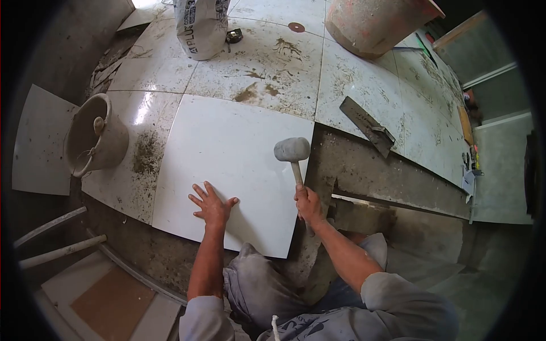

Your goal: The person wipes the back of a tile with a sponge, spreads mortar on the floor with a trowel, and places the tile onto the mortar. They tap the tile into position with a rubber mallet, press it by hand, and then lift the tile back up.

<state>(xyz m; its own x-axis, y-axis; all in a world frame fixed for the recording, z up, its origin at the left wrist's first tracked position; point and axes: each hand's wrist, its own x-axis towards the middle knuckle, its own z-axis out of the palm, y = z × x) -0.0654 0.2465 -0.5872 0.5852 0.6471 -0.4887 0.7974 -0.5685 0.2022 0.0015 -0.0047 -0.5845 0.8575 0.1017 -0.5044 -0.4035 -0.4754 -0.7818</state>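
Observation:
My left hand (212, 206) lies with fingers spread on the lower left part of a large white floor tile (233, 148). In my right hand (309, 203) is the handle of a rubber mallet (292, 149). Its grey head is over the tile's right side; whether it touches the surface I cannot tell. The tile's far edge lies along dirt-marked tiles. Bare grey mortar shows beyond its right edge.
A bucket (91, 136) stands at the left, a larger bucket (375, 25) at the back right. A trowel (367, 125) lies on the tiles to the right. At the back are a paper sack (200, 28), a tape measure (234, 36) and a red disc (296, 26).

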